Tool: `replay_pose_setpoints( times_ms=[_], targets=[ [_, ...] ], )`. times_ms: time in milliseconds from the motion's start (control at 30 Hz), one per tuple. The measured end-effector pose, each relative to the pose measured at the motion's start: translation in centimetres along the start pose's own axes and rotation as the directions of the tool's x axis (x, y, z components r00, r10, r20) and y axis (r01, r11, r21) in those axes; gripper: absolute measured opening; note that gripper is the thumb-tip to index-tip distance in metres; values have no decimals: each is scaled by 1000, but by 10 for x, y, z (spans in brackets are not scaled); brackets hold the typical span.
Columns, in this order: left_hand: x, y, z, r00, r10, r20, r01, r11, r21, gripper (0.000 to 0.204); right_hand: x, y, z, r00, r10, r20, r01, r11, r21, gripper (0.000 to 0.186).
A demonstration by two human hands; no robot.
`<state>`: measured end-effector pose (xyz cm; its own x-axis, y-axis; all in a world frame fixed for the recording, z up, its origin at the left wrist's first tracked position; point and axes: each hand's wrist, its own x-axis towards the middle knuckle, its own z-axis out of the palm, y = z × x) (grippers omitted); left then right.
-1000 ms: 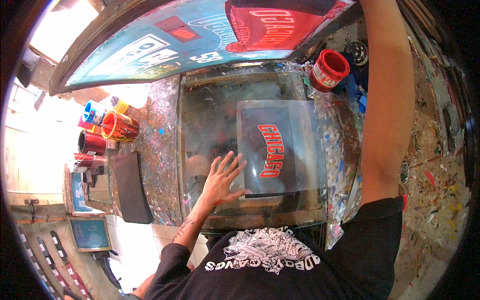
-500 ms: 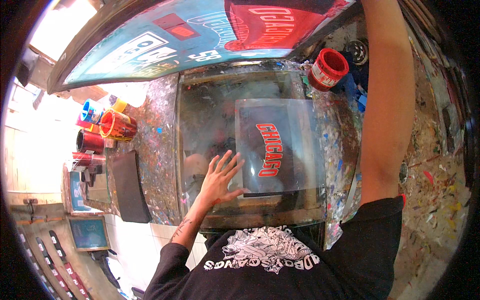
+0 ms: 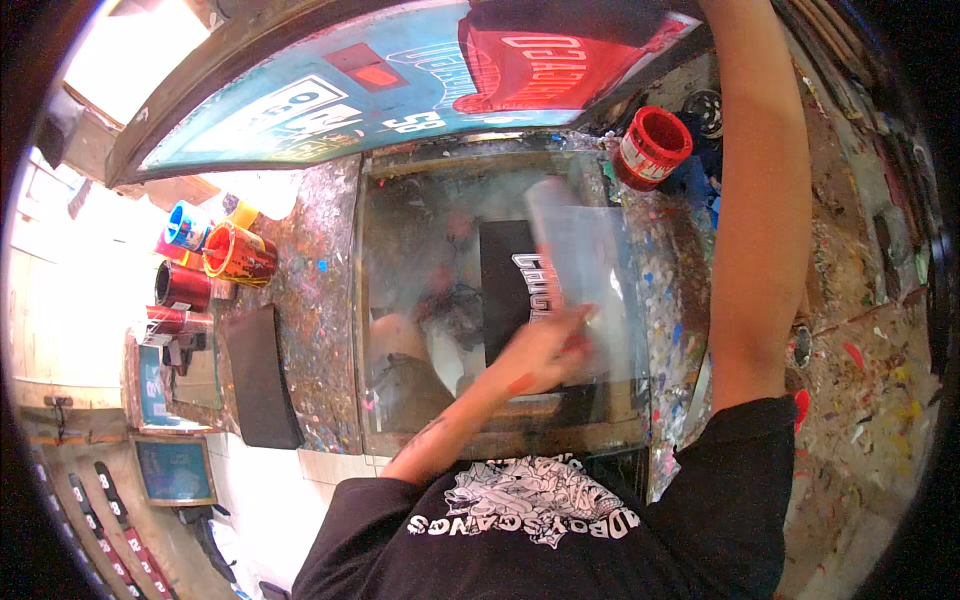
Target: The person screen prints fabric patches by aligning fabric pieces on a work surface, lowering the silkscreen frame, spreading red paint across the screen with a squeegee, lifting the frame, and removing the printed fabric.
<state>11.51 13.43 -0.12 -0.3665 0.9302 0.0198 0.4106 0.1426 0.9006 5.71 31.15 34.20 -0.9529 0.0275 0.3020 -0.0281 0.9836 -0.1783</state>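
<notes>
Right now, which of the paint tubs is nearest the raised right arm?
The bright red cylindrical tub, by the far right corner of the rectangular glass panel. It stands alone; the other paint tubs cluster to the panel's left.

Left hand [image 3: 550, 352]: motion-blurred, I couldn't read its grip.
Right hand: ran past the top edge.
Clear sheet [image 3: 603, 262]: smeared.
Black panel [image 3: 502, 292]: was partly covered.

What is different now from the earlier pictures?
The left hand moved right and took hold of the clear sheet, lifting its left side rightward; black material with white lettering is now partly uncovered. The raised screen, paint cans and right arm stayed nearly unchanged.
</notes>
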Motion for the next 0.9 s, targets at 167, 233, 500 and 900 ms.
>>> replay_pose_setpoints(
  times_ms=[167,233,500,900],
  targets=[
    [-7,115,-23,707,624,-332,-653,757,32,51,-55,-2,19,985,-100,-143,88,992,-92,60],
    [-62,128,-66,549,668,-502,-345,728,593,66,-91,-23,53,959,-195,-207,179,979,-94,60],
    [-167,35,-73,933,62,-353,198,731,653,49,-248,-57,195,993,-58,-104,58,998,-2,57],
    [-181,-27,-39,912,137,-387,144,777,613,44,-234,-31,257,995,-78,60,80,997,-23,12]
  ],
)
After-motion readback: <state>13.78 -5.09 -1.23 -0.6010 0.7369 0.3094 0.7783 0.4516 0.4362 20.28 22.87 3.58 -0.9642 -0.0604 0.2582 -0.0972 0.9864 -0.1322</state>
